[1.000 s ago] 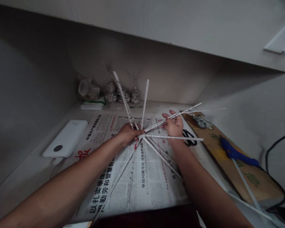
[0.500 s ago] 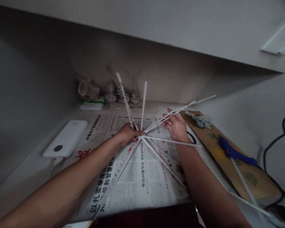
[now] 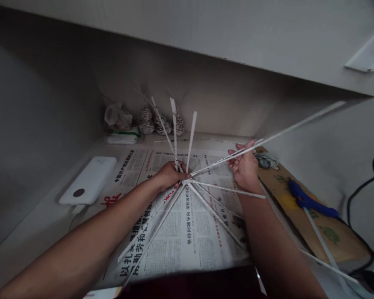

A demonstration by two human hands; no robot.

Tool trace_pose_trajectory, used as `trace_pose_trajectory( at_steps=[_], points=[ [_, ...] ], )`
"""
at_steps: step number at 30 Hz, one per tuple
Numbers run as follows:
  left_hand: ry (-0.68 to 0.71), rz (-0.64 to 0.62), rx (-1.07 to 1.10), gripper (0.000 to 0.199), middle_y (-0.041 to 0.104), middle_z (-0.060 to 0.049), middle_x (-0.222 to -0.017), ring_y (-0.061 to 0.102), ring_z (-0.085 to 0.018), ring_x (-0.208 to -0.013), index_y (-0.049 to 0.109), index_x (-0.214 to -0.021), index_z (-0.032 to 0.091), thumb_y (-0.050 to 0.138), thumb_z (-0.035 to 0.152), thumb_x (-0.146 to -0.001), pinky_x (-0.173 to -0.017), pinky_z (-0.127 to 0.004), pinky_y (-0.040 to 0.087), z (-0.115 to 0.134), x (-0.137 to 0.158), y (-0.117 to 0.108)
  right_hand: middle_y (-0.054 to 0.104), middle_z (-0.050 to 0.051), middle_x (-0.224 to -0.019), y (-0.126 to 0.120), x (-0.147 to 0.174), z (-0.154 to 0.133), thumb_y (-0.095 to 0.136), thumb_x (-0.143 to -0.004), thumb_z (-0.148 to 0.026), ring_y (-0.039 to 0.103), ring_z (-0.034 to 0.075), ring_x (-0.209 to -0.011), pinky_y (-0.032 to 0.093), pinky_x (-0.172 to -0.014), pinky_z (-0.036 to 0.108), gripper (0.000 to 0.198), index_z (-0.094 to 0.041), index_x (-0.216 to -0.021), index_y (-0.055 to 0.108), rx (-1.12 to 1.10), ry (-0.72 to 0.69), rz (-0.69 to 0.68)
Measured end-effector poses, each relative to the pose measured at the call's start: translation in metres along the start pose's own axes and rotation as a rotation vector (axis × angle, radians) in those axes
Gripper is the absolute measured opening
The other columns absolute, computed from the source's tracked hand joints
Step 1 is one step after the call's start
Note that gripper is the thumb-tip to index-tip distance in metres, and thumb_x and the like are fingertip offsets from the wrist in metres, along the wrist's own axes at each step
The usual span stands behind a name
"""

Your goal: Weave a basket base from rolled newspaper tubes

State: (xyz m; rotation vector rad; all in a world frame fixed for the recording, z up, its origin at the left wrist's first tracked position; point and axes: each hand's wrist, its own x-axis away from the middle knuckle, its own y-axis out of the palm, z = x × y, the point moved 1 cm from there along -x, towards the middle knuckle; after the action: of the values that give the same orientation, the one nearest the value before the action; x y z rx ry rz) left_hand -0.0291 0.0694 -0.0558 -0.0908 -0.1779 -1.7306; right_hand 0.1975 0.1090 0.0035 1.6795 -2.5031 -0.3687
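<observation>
Several thin white rolled-paper sticks, some with newsprint specks, fan out from a small woven centre (image 3: 186, 182) above the newspaper. My left hand (image 3: 170, 175) pinches that centre, thumb on top, with some sticks rising beside its fingers. To the right, my right hand (image 3: 244, 166) has its fingers curled around two paper sticks (image 3: 213, 163) that run from the centre. One of these is long and reaches far to the upper right. Another paper stick (image 3: 227, 189) passes over my right wrist. More sticks slant down toward my body.
Newspaper sheets (image 3: 174, 232) cover the table. At left lies a white power bank (image 3: 90, 178) with a cable. Small woven gourd shapes (image 3: 147, 122) and a plastic bag (image 3: 118, 118) stand behind. A blue glue gun (image 3: 311, 201) rests on cardboard (image 3: 327, 236) at right.
My right hand has slid outward to the right along the sticks, and the long one now points farther to the upper right. My left hand stays at the centre; upright sticks there have shifted.
</observation>
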Motion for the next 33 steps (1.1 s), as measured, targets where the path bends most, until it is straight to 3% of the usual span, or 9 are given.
trace_pose_trajectory(
  at_steps=[3,6,11,15,18,25,29,33],
  points=[
    [0.003,0.008,0.017,0.037,0.054,0.007,-0.053,0.04,-0.004,-0.035,0.051,-0.068,0.017,0.083,0.022,-0.051,-0.031,-0.017,0.031,0.001,0.0,0.001,0.065,0.002,-0.087,-0.002,-0.006,0.0,0.045,-0.081,-0.075,0.065,0.011,-0.051,0.04,-0.033,0.018,0.057,-0.021,-0.099,0.051,-0.058,-0.042,0.062],
    [0.014,0.06,0.063,0.036,0.056,0.006,-0.054,0.041,-0.004,-0.035,0.05,-0.066,0.016,0.083,0.022,-0.051,-0.03,-0.017,0.03,0.003,-0.001,0.0,0.064,0.003,-0.097,-0.001,-0.009,0.011,0.046,-0.084,-0.069,0.068,0.012,-0.06,0.045,-0.037,0.018,0.05,-0.024,-0.105,0.049,0.034,-0.026,0.026],
    [0.042,0.154,0.174,0.034,0.058,0.004,-0.054,0.044,-0.005,-0.037,0.053,-0.064,0.015,0.083,0.019,-0.049,-0.032,-0.017,0.031,0.005,-0.004,0.0,0.069,0.002,-0.075,0.014,0.009,0.033,0.082,-0.063,-0.032,0.063,0.013,-0.053,0.042,-0.037,0.018,0.032,-0.017,-0.086,0.067,0.262,0.104,-0.381],
    [0.021,0.159,0.221,0.035,0.06,0.003,-0.057,0.051,-0.006,-0.044,0.057,-0.065,0.013,0.086,0.018,-0.046,-0.037,-0.015,0.036,0.003,-0.005,-0.001,0.072,0.002,-0.075,0.027,0.033,0.044,0.082,-0.061,-0.031,0.066,0.014,-0.064,0.051,-0.054,0.022,0.031,-0.018,-0.088,0.072,0.323,0.115,-0.683],
    [-0.013,0.145,0.252,0.035,0.062,0.001,-0.062,0.055,-0.007,-0.051,0.059,-0.066,0.012,0.087,0.017,-0.045,-0.041,-0.015,0.041,0.002,-0.005,-0.001,0.073,0.004,-0.077,0.031,0.041,0.048,0.081,-0.063,-0.037,0.067,0.015,-0.068,0.053,-0.064,0.026,0.032,-0.017,-0.086,0.073,0.333,0.026,-0.726],
    [-0.184,0.125,0.345,0.021,0.064,-0.001,-0.065,0.061,-0.009,-0.057,0.066,-0.068,0.01,0.076,-0.004,-0.057,-0.049,-0.015,0.051,0.008,-0.002,-0.002,0.075,0.006,-0.083,0.026,0.045,0.039,0.071,-0.077,-0.04,0.069,0.018,-0.075,0.051,-0.066,0.028,0.023,-0.019,-0.084,0.075,0.569,-0.238,-0.832],
    [-0.226,0.154,0.395,0.02,0.063,-0.002,-0.064,0.059,-0.007,-0.054,0.068,-0.069,0.01,0.067,-0.009,-0.064,-0.047,-0.012,0.05,0.011,-0.004,-0.005,0.076,0.005,-0.089,0.024,0.049,0.032,0.069,-0.081,-0.034,0.07,0.019,-0.081,0.053,-0.074,0.03,0.018,-0.022,-0.09,0.076,0.625,-0.431,-0.896],
    [-0.237,0.17,0.433,0.019,0.063,-0.002,-0.063,0.058,-0.006,-0.054,0.068,-0.066,0.01,0.066,-0.009,-0.066,-0.044,-0.009,0.047,0.011,-0.006,-0.005,0.076,0.004,-0.09,0.025,0.051,0.03,0.064,-0.085,-0.032,0.07,0.019,-0.084,0.053,-0.08,0.033,0.015,-0.025,-0.091,0.076,0.656,-0.505,-0.888]
  ],
)
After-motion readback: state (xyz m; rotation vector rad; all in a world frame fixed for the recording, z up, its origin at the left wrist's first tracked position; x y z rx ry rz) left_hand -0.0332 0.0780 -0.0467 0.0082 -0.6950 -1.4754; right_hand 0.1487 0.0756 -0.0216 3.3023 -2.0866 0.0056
